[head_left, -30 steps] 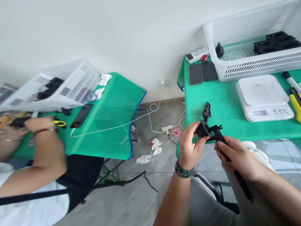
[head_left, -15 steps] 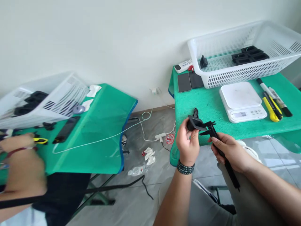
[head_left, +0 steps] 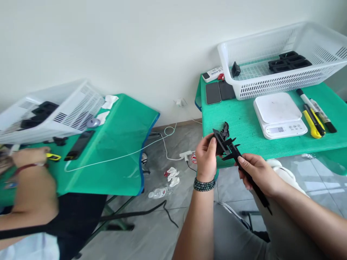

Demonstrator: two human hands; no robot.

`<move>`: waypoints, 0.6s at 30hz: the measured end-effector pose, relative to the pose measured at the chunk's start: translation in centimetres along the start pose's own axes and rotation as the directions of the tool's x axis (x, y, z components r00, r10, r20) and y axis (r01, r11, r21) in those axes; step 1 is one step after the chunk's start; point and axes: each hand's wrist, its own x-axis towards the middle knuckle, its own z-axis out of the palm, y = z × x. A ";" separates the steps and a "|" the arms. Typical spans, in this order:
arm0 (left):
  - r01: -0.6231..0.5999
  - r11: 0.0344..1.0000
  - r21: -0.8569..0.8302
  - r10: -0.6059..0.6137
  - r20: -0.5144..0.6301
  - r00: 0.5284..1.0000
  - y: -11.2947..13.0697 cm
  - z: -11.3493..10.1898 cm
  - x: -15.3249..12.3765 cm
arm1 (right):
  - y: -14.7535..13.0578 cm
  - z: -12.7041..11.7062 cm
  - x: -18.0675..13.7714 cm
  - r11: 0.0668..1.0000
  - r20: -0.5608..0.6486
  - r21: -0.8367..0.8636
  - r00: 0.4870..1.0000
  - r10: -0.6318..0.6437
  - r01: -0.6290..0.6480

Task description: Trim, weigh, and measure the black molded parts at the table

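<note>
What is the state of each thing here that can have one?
Vernier caliper: in right hand, jaws parted
Black part: tilted in left hand
Digital scale: on, reading 0.0
Smartphone left of scale: screen dark
Yellow utility knife beside scale: lying, blade position unclear
Rightmost marker: lying, apparently capped
Plastic bottle: on its side

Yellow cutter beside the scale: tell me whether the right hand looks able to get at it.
Probably not as it is: the right hand holds the caliper, though nothing seems to stand between the hand and the yellow cutter.
</note>
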 end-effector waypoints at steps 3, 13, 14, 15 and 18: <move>-0.077 0.988 0.133 0.070 0.056 0.996 0.1 0.2 -0.2 | 0.1 0.1 0.2 1.000 0.000 -0.006 1.000 0.012 -0.012; -0.157 0.958 0.239 0.137 0.099 0.986 0.1 0.6 0.2 | 0.0 -0.2 0.4 0.998 0.017 0.060 1.000 0.017 -0.018; -0.162 0.957 0.239 0.142 0.101 0.985 0.2 0.6 0.2 | 0.0 -0.3 0.4 0.997 0.024 0.073 1.000 0.015 -0.017; -0.165 0.957 0.238 0.145 0.100 0.984 0.2 0.6 0.2 | 0.0 -0.3 0.4 0.996 0.032 0.085 0.999 0.012 -0.015; -0.174 0.955 0.241 0.155 0.096 0.983 0.4 0.7 0.1 | 0.0 -0.3 0.3 0.993 0.036 0.113 0.999 0.011 -0.015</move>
